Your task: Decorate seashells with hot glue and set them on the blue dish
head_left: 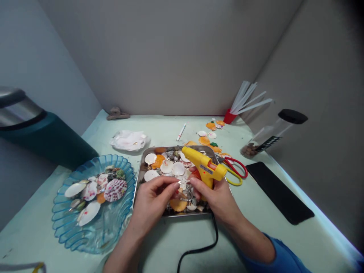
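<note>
My right hand is wrapped round a yellow hot glue gun, whose nozzle points up and to the left. Its thumb and a fingertip also come together close to my left fingertips. My left hand pinches a small whitish piece between thumb and forefinger; its kind is too small to make out. Both hands are over a metal tray full of shells. In it, a white shell and an orange scallop shell show near my fingers. A black cord runs toward me from the tray's near edge.
On the left, a blue scalloped dish holds shells beside a green bottle. Behind lie a white crumpled packet and a marker. On the right are scissors, a black phone-like slab, a jar and glue sticks.
</note>
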`<state>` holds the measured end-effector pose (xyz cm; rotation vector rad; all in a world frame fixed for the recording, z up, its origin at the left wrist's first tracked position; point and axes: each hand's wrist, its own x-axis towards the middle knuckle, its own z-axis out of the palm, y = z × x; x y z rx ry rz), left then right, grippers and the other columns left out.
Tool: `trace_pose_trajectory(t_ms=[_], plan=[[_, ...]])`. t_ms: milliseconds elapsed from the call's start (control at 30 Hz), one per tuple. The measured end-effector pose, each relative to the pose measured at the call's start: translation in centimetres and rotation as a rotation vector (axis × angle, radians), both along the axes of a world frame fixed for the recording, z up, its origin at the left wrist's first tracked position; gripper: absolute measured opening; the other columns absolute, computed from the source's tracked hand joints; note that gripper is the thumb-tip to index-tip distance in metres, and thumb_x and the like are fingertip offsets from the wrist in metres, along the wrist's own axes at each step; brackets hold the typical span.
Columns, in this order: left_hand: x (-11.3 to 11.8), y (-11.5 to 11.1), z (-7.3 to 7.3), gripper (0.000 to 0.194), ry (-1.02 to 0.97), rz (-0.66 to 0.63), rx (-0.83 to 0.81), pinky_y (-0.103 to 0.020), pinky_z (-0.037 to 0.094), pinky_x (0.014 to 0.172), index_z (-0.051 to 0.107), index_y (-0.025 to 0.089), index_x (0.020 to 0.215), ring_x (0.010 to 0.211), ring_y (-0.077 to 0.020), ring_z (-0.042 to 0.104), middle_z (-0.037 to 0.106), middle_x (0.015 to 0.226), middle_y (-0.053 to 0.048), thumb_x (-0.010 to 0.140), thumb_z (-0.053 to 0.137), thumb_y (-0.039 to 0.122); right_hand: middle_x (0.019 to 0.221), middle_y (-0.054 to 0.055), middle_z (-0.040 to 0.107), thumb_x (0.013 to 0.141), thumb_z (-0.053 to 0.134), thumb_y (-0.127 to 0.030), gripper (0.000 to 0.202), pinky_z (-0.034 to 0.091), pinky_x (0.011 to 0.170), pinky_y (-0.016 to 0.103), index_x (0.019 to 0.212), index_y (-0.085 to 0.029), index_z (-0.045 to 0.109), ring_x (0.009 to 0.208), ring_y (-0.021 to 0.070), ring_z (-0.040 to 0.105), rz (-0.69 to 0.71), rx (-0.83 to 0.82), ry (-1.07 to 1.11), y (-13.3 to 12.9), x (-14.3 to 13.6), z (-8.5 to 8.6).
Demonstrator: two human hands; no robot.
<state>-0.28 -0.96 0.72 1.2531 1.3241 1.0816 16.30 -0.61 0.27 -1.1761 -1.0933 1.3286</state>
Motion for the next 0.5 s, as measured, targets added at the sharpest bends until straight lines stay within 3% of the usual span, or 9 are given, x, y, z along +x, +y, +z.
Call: trace_pose_trajectory(t_ms=[133, 233, 333, 500], plan=[[-0.2, 0.0, 0.3, 0.015, 0.004, 0.076, 0.001, -0.018, 0.048, 0.052, 0.073, 0.016, 0.076, 0.052, -0.0115, 0.061, 0.067, 0.057, 0.0, 0.072, 0.071, 0.03, 0.066, -0.003, 0.059, 0.079, 0.068, -0.036, 0.029, 0.041, 0.043, 0.021, 0.099, -0.016, 0.063, 0.046, 0.0086, 0.049, 0.004, 0.017, -0.064, -0.3, 0.3, -0.2], [-0.5, 0.1, 0.3, 0.016, 0.008, 0.164, 0.029, -0.017, 0.047, 0.051, 0.072, 0.016, 0.076, 0.051, -0.0103, 0.059, 0.066, 0.057, 0.001, 0.072, 0.071, 0.032, 0.072, 0.001, 0.065, 0.082, 0.067, -0.033, 0.02, 0.047, 0.052, 0.025, 0.094, -0.017, 0.065, 0.058, 0.0143, 0.058, 0.008, 0.15, -0.226, -0.5, 1.1, -0.2], [-0.9, 0.2, 0.1, 0.019, -0.004, 0.234, 0.055, -0.017, 0.045, 0.05, 0.071, 0.016, 0.079, 0.052, -0.0096, 0.058, 0.065, 0.058, 0.001, 0.074, 0.07, 0.034, 0.082, 0.003, 0.067, 0.082, 0.069, -0.026, 0.011, 0.049, 0.066, 0.027, 0.088, -0.018, 0.064, 0.072, 0.0176, 0.062, 0.124, 0.386, -0.444, -0.5, 2.0, 0.0], [-1.3, 0.2, 0.0, 0.023, -0.031, 0.312, 0.045, -0.017, 0.042, 0.046, 0.07, 0.015, 0.081, 0.05, -0.0095, 0.055, 0.063, 0.055, 0.002, 0.075, 0.069, 0.037, 0.078, 0.001, 0.066, 0.086, 0.062, -0.023, 0.004, 0.046, 0.06, 0.024, 0.088, -0.02, 0.062, 0.066, 0.0146, 0.061, 0.268, 0.49, -0.555, -0.3, 2.5, 0.3]])
